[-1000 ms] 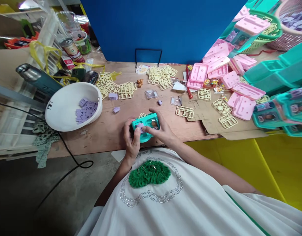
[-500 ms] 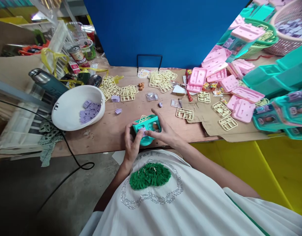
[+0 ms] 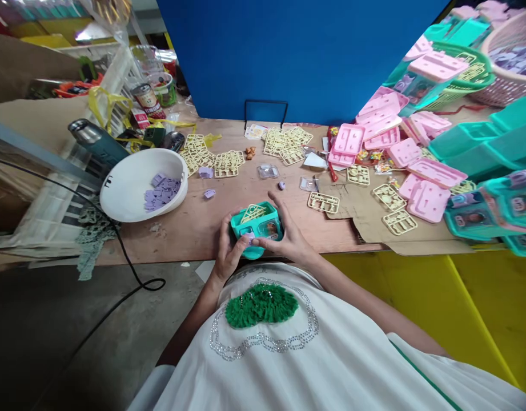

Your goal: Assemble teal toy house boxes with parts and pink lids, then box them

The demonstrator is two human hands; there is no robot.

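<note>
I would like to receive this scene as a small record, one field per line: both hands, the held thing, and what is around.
Left hand: grips the left side of the box, thumb at a purple piece
Right hand: grips the right side, thumb close to the same piece
Box: turquoise, with a cream frame showing inside
Left of hands: white bowl with purple pieces in it
Right: pile of pink trays
Beyond hands: loose cream frames on the table
Back: blue board

Metal-capped flask near a drink can, looped black cable
</note>
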